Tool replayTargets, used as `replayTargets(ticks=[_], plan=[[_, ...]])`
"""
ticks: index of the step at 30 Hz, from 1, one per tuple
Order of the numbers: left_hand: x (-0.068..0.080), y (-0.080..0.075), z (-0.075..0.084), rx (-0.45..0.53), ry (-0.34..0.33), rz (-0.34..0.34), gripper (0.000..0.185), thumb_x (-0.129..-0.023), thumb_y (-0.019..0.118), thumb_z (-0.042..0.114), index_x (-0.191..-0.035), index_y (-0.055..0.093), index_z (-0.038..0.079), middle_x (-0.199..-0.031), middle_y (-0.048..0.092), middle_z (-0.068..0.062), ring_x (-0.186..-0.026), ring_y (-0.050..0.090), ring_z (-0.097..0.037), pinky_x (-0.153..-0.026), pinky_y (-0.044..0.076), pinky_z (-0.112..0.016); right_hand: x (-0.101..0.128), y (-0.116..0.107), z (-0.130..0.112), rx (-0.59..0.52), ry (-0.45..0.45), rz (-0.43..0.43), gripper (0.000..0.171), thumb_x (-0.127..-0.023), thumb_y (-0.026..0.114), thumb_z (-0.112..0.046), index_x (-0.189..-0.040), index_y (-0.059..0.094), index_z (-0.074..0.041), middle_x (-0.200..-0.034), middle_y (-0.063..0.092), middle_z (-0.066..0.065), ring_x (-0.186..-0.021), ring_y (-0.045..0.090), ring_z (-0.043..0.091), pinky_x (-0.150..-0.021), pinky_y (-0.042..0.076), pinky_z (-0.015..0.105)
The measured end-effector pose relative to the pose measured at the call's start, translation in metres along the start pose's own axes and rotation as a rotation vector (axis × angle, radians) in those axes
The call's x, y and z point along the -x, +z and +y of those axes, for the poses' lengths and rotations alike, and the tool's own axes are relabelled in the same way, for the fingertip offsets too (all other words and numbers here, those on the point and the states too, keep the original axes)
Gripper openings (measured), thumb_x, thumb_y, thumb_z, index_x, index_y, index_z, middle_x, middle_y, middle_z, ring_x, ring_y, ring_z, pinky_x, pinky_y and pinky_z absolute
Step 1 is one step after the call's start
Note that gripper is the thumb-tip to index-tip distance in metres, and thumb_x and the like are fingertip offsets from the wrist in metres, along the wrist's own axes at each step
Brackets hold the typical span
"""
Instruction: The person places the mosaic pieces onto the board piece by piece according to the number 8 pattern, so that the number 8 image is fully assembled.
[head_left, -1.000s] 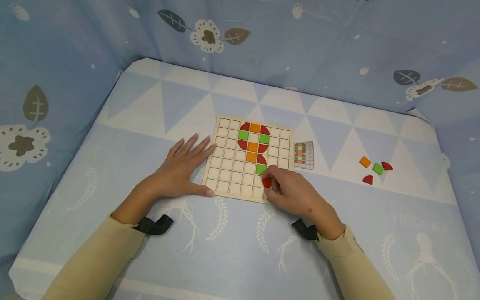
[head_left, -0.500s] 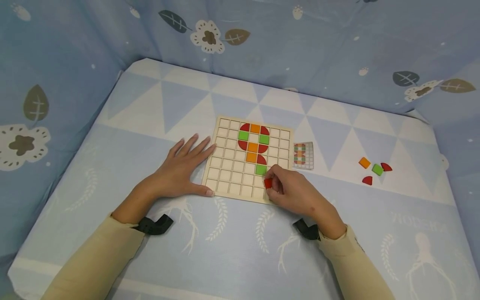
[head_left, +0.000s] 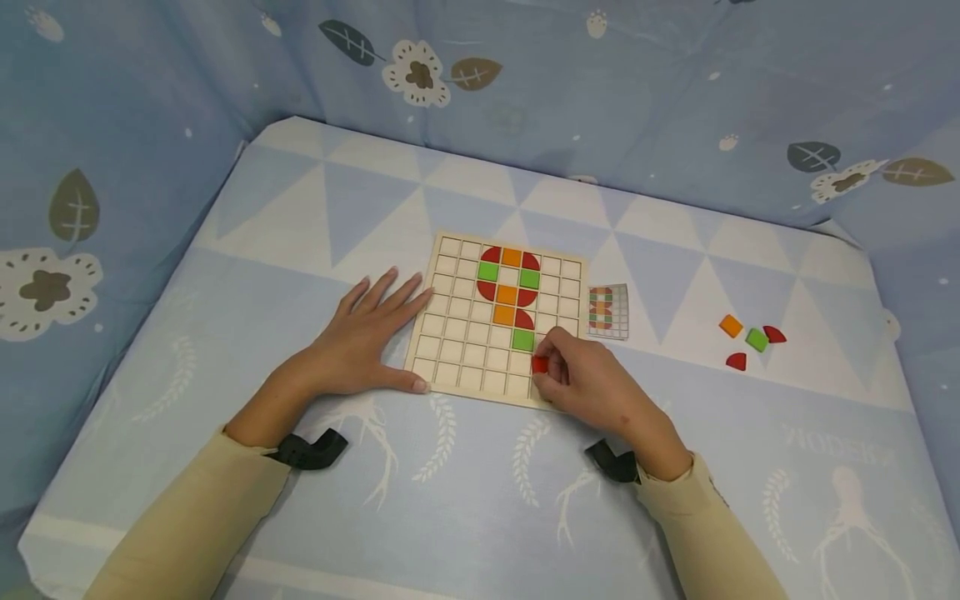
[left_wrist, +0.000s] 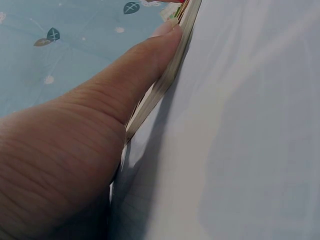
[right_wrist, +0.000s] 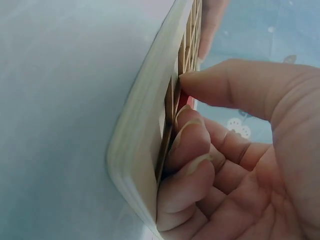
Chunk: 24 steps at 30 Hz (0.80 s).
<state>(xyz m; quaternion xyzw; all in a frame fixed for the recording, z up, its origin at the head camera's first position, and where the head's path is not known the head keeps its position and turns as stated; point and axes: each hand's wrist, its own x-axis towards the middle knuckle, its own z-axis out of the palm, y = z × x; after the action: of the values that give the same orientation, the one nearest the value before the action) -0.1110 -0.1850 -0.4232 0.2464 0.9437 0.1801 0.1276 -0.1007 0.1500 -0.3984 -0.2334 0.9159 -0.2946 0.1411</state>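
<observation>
On the wooden grid board (head_left: 457,333) in front of us, a good part of the pattern is already laid: red quarter-rounds, orange squares and green squares fill a ring at the far middle, with an orange square, a red piece and a green square (head_left: 522,339) stepping down below it. We judge the work well past halfway, going by the small pattern card (head_left: 607,310) just beside the board's right edge. Four loose pieces (head_left: 750,340) lie well apart on the cloth to the right: one orange, one green, two red, not yet placed.

Our right hand (head_left: 592,383) pinches a small red piece (head_left: 538,364) between thumb and curled fingers (right_wrist: 192,137), holding it at the board's near right part, just below the green square. From the right wrist view the piece sits against the grid, tucked under the thumb tip; whether it is fully seated in its cell we cannot tell.

Our left hand (head_left: 360,333) lies flat with fingers spread and straight, the thumb (left_wrist: 145,65) pressed along the board's near left edge
</observation>
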Motion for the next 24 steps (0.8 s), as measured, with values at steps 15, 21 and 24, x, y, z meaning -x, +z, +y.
replayTargets(ticks=[15,21,24], plan=[[0.0003,0.0000,0.0001,0.010,0.010,0.002,0.116,-0.069,0.062,0.079,-0.157,0.007,0.027,-0.162,-0.004,0.000,-0.146,-0.013,-0.026,-0.113,-0.005,-0.055,0.0002,-0.0022,-0.0016,-0.006,0.041,0.005,0.016,-0.088,0.071,-0.021,-0.097,0.058,-0.017,-0.069,0.051,-0.005,-0.061,0.047,0.012,-0.056,0.041,0.029],[0.0001,0.0001,-0.0006,0.002,0.013,0.003,0.116,-0.069,0.061,0.080,-0.157,0.007,0.027,-0.162,-0.004,0.000,-0.146,-0.013,-0.025,-0.113,-0.006,-0.055,0.0006,-0.0016,-0.0013,-0.003,0.043,0.001,0.020,-0.088,0.071,-0.020,-0.101,0.056,-0.017,-0.070,0.051,-0.005,-0.062,0.047,0.011,-0.057,0.041,0.029],[0.0004,0.0000,-0.0010,-0.002,0.010,0.004,0.116,-0.069,0.061,0.080,-0.157,0.007,0.027,-0.162,-0.004,0.000,-0.146,-0.013,-0.026,-0.113,-0.005,-0.055,0.0004,-0.0009,-0.0007,-0.012,0.042,-0.003,0.020,-0.088,0.071,-0.020,-0.101,0.056,-0.018,-0.070,0.050,-0.004,-0.062,0.047,0.012,-0.057,0.041,0.029]])
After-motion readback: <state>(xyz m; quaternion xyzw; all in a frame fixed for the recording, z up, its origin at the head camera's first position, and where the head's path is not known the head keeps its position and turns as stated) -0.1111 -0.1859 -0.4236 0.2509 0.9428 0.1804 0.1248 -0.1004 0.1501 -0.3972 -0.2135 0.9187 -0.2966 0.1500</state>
